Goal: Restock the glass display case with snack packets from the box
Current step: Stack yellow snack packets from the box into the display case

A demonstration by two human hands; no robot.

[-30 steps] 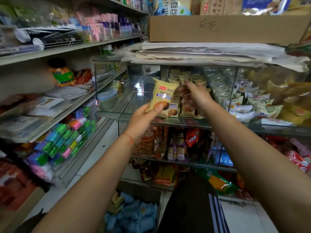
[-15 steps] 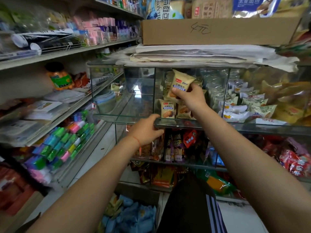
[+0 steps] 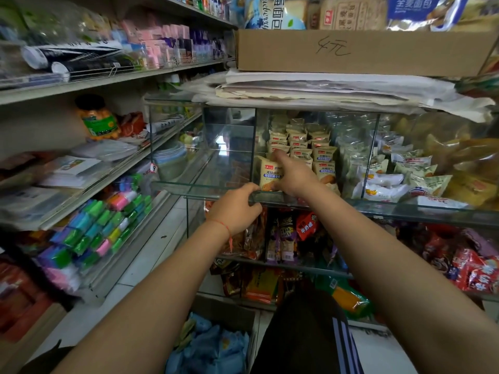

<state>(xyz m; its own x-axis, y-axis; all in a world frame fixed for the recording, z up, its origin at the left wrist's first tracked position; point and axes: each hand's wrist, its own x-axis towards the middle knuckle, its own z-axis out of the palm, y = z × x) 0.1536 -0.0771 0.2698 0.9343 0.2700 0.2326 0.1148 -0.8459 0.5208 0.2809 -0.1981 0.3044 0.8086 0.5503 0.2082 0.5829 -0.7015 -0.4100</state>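
Glass display case [image 3: 297,202] edge: left hand [image 3: 237,209] grips, seemingly.

A narrow shop aisle under dim, even light. At nine o'clock, long grey metal wall shelves [image 3: 113,79] run away from the camera, crowded with goods. At six o'clock lies a pale tiled floor [image 3: 151,255]. At twelve o'clock a brown cardboard carton [image 3: 359,54] sits on a stack of grey-white folded papers [image 3: 324,90].
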